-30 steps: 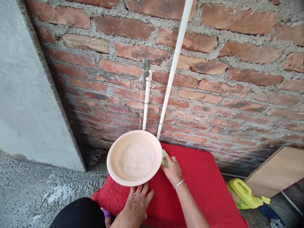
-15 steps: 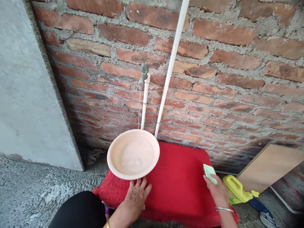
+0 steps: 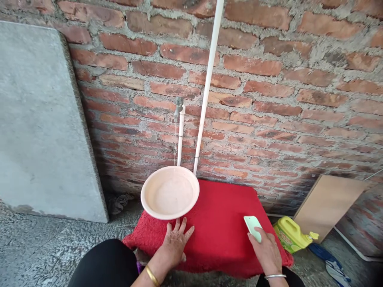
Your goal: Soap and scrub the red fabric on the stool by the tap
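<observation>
A pale pink basin [image 3: 170, 193] with a little water in it stands at the back left of a red cloth [image 3: 221, 223], which covers a low raised surface. A thin stream falls from the grey tap [image 3: 178, 109] into the basin. My left hand [image 3: 176, 243] lies on the cloth just in front of the basin, its fingers spread and holding nothing. At the right of the cloth, my right hand [image 3: 265, 248] is closed around a pale green scrub brush [image 3: 252, 226], whose underside is hidden.
White pipes [image 3: 206, 87] run up the brick wall [image 3: 263, 87]. A grey slab [image 3: 44, 123] leans at the left. To the right are a yellow detergent jug [image 3: 291, 235], a tan board [image 3: 329, 199] and blue slippers [image 3: 327, 259] on the wet floor.
My right hand has moved left over the cloth with the scrub brush. My left hand's fingers have spread and sit slightly apart from the basin. The view has shifted too.
</observation>
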Demonstrator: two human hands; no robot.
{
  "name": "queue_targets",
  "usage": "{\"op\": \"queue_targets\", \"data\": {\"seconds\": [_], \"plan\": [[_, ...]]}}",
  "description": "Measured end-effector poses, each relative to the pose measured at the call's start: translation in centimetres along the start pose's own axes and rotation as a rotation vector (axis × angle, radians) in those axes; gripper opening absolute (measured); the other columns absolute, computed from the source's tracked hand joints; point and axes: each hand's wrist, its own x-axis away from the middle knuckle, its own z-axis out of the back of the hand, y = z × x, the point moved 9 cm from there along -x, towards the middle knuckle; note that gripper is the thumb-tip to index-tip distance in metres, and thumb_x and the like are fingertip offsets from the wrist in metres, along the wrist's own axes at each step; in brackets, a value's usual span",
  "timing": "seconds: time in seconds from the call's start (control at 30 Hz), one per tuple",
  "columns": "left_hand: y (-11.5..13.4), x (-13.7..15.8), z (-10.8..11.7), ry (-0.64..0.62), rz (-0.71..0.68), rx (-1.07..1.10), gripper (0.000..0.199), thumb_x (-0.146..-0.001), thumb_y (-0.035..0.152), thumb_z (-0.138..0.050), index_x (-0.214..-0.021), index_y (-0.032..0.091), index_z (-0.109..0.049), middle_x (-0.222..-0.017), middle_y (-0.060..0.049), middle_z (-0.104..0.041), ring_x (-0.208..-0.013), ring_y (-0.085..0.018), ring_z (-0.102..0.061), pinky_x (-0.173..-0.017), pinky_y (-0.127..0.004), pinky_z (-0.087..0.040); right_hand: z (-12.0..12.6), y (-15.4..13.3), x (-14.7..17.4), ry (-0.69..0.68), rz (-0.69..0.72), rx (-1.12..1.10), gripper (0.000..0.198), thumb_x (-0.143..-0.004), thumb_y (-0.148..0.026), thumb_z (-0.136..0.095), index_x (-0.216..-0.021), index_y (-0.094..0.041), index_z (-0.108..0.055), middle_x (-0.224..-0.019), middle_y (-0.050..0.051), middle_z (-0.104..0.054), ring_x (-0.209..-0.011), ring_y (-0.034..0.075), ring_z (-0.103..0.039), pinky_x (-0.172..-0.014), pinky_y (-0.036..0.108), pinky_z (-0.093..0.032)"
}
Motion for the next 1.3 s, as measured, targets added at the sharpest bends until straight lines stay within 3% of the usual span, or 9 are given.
{"op": "queue_targets", "data": {"seconds": [0.27, 0.37, 0.47, 0.67, 0.77, 0.87, 1.07, 1.3], "plan": [[1.1, 1.9, 2.7, -0.056, 0.032, 0.044, 0.09, -0.077, 0.051, -0.076, -0.152, 0.035, -0.029, -0.162, -0.016, -0.023, -0.147, -0.037, -0.025, -0.114, -0.06, -0.027, -0.1, 1.4, -0.2, 0.024, -0.08, 0.091, 0.057, -0.087, -0.057, -0.04, -0.133, -0.025, -0.055, -0.108, 0.012, -0.065, -0.095, 0.029, -0.066, -0.089, 0.043, -0.05], [0.3, 2.7, 3.4, -0.024, 0.065, 0.041, 0.08, -0.083, 0.048, -0.07, -0.151, 0.033, -0.032, -0.16, -0.017, -0.027, -0.146, -0.036, -0.029, -0.113, -0.059, -0.027, -0.4, 0.1, 0.0, 0.017, -0.035, 0.042, 0.056, -0.088, -0.052, -0.038, -0.132, -0.022, -0.056, -0.106, 0.014, -0.064, -0.095, 0.028, -0.066, -0.089, 0.04, -0.05], [-0.8, 3.1, 3.4, -0.025, 0.112, 0.028, 0.076, -0.082, 0.046, -0.071, -0.149, 0.031, -0.038, -0.157, -0.018, -0.034, -0.142, -0.037, -0.036, -0.111, -0.058, -0.03, -1.0, -4.8, 1.4, -0.012, 0.13, -0.039, 0.049, -0.088, -0.048, -0.043, -0.127, -0.024, -0.06, -0.11, 0.011, -0.063, -0.102, 0.026, -0.064, -0.093, 0.036, -0.048], [-1.3, 3.1, 3.1, -0.005, 0.131, 0.02, 0.069, -0.085, 0.046, -0.067, -0.147, 0.028, -0.044, -0.154, -0.019, -0.038, -0.139, -0.037, -0.039, -0.109, -0.059, -0.029, -2.7, -19.9, 6.7, -0.129, 0.492, -0.082, 0.034, -0.085, -0.038, -0.056, -0.117, -0.03, -0.066, -0.108, 0.005, -0.062, -0.103, 0.022, -0.062, -0.094, 0.03, -0.046], [-1.2, 3.5, 3.4, 0.008, 0.122, 0.016, 0.064, -0.087, 0.046, -0.064, -0.146, 0.026, -0.045, -0.154, -0.019, -0.04, -0.138, -0.037, -0.04, -0.109, -0.058, -0.03, -3.5, -24.4, 8.0, -0.181, 0.599, -0.06, 0.034, -0.082, -0.034, -0.062, -0.115, -0.03, -0.067, -0.107, 0.005, -0.062, -0.103, 0.022, -0.062, -0.093, 0.03, -0.045], [-1.2, 3.7, 3.7, 0.021, 0.109, 0.036, 0.063, -0.087, 0.046, -0.064, -0.145, 0.026, -0.046, -0.154, -0.017, -0.041, -0.138, -0.036, -0.041, -0.11, -0.057, -0.03, -4.0, -24.7, 7.0, -0.213, 0.601, -0.027, 0.035, -0.082, -0.033, -0.063, -0.117, -0.032, -0.066, -0.108, 0.004, -0.061, -0.103, 0.021, -0.062, -0.092, 0.029, -0.045], [-1.5, 3.3, 3.0, 0.018, 0.115, 0.092, 0.058, -0.089, 0.039, -0.062, -0.143, 0.027, -0.048, -0.152, -0.016, -0.043, -0.138, -0.036, -0.04, -0.11, -0.059, -0.03, -2.7, -19.0, 2.9, -0.136, 0.291, 0.109, 0.04, -0.092, -0.045, -0.049, -0.127, -0.029, -0.06, -0.103, 0.006, -0.059, -0.096, 0.021, -0.065, -0.08, 0.03, -0.048], [-1.2, 2.5, 2.3, 0.017, 0.132, 0.104, 0.066, -0.082, 0.042, -0.07, -0.142, 0.025, -0.05, -0.151, -0.018, -0.044, -0.137, -0.037, -0.041, -0.111, -0.059, -0.028, -4.5, -23.4, 5.4, -0.127, 0.475, 0.014, 0.038, -0.086, -0.034, -0.058, -0.124, -0.028, -0.063, -0.108, 0.006, -0.06, -0.102, 0.02, -0.064, -0.088, 0.027, -0.047]]}}
